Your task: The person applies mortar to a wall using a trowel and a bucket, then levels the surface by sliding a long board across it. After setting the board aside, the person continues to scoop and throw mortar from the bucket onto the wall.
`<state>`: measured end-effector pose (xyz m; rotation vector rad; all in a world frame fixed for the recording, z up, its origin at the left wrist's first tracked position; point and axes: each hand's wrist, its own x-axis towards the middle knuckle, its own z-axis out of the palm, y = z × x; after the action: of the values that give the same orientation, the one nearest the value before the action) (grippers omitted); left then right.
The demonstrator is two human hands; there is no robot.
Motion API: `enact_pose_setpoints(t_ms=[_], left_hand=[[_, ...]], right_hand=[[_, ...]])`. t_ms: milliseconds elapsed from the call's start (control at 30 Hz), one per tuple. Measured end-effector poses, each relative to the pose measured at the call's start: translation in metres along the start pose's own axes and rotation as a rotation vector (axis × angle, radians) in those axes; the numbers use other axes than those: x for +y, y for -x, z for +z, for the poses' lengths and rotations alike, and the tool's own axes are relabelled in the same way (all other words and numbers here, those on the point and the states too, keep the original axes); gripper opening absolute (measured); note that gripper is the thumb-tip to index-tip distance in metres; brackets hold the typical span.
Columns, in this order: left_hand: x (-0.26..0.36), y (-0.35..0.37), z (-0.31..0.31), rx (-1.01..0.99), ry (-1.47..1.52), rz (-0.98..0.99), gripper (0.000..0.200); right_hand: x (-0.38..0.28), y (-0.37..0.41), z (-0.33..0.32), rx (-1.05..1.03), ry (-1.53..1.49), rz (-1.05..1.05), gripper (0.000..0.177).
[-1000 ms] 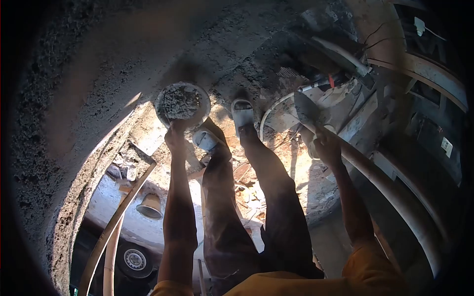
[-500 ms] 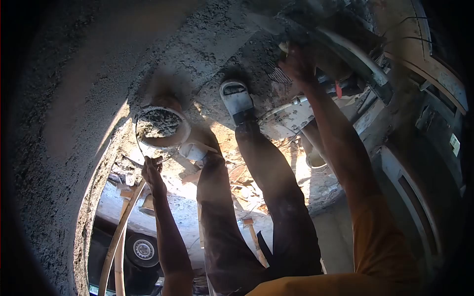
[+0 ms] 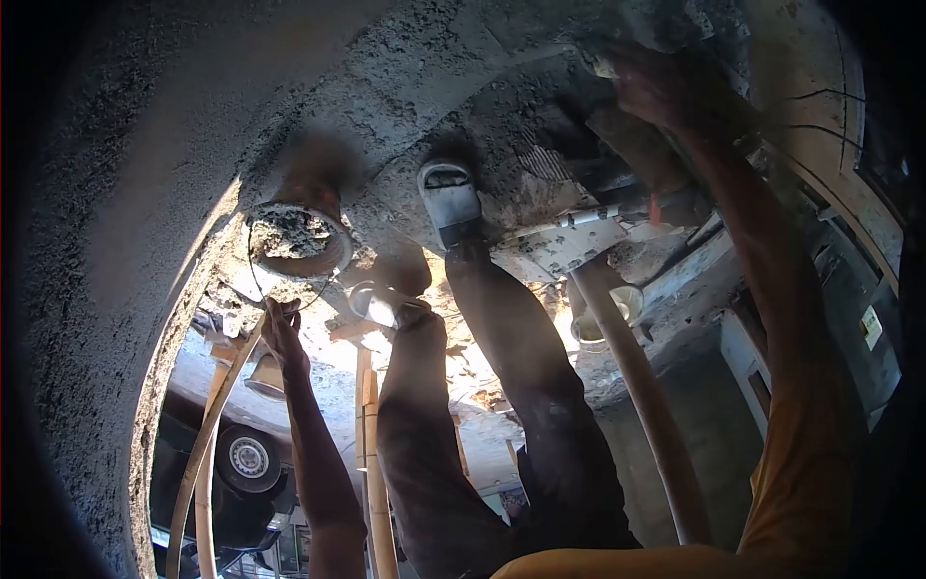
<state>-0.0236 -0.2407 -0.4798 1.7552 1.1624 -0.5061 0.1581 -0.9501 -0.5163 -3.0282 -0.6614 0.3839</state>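
Note:
My left hand (image 3: pixel 282 323) is closed on the thin wire handle of a bucket (image 3: pixel 338 253). Wet grey mortar (image 3: pixel 289 228) lies inside the bucket, whose mouth faces me. Up at the right, my right hand (image 3: pixel 661 92) is wrapped round a tool with a pale handle end (image 3: pixel 605 68); shadow hides the rest of the tool. That hand is close to a rough, mortar-covered surface (image 3: pixel 415 72). A smoother band of mortar runs leftward from it.
My shoe (image 3: pixel 449 198) stands near ridged rubble. A pale pipe (image 3: pixel 564 220), a second bucket (image 3: pixel 622 304) and a small pale container (image 3: pixel 371 301) lie around my legs. Wooden poles (image 3: pixel 376 463) rise below, a long pole (image 3: pixel 646 405) slants at right, and a parked vehicle's wheel (image 3: pixel 249 458) shows lower left.
My right hand has moved up and to the right with the pale-handled tool. The view has shifted slightly, and the long pole at right now shows. My left hand keeps the bucket handle.

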Motion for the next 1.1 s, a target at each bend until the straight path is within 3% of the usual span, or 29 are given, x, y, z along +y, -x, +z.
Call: enact_pose_setpoints(t_ms=[33, 133, 233, 400, 467, 533, 567, 633, 767, 833, 933, 967, 1033, 1100], left_hand=[[-0.004, -0.003, -0.002, -0.004, -0.001, -0.006, 0.052], [-0.019, -0.013, -0.004, 0.009, 0.006, 0.004, 0.051], [-0.017, -0.007, 0.004, 0.018, 0.052, 0.069, 0.049], [-0.025, -0.013, 0.002, 0.088, 0.066, -0.029, 0.048], [-0.034, -0.015, 0.007, 0.137, 0.141, -0.011, 0.04], [-0.042, -0.017, 0.007, 0.148, 0.177, 0.038, 0.037], [-0.036, -0.011, 0.006, 0.117, 0.161, 0.119, 0.033], [-0.019, -0.012, 0.013, 0.143, 0.196, 0.157, 0.034], [0.002, -0.014, 0.006, 0.064, 0.228, 0.175, 0.039], [0.014, -0.006, 0.007, 0.051, 0.223, 0.14, 0.037], [0.032, 0.016, 0.029, 0.016, 0.216, 0.211, 0.043], [0.046, 0.024, 0.032, -0.08, 0.186, 0.26, 0.044], [0.063, 0.024, 0.03, -0.169, 0.245, 0.347, 0.044], [0.098, 0.048, 0.039, -0.158, 0.268, 0.306, 0.043]], right_hand=[[-0.015, -0.028, -0.018, -0.351, -0.024, 0.125, 0.062], [-0.037, -0.09, 0.012, -0.341, -0.059, 0.127, 0.064], [-0.074, -0.118, 0.014, -0.394, 0.097, 0.153, 0.052], [-0.065, -0.075, 0.071, -0.188, 0.073, -0.144, 0.06], [-0.072, -0.088, 0.065, -0.222, 0.037, -0.077, 0.059], [-0.121, -0.128, 0.012, -0.383, -0.042, 0.173, 0.056], [-0.115, -0.149, 0.036, -0.499, -0.008, 0.214, 0.058], [-0.138, -0.143, 0.044, -0.503, -0.006, 0.113, 0.059], [-0.174, -0.107, 0.037, -0.479, 0.032, -0.073, 0.063], [-0.186, -0.048, 0.046, -0.378, -0.122, -0.017, 0.055], [-0.213, 0.049, 0.042, -0.027, -0.266, 0.203, 0.051], [-0.223, 0.077, 0.037, 0.036, -0.252, 0.247, 0.052], [-0.241, 0.124, 0.032, -0.18, -0.154, 0.421, 0.054], [-0.264, 0.152, 0.004, -0.171, -0.323, 0.544, 0.051]])
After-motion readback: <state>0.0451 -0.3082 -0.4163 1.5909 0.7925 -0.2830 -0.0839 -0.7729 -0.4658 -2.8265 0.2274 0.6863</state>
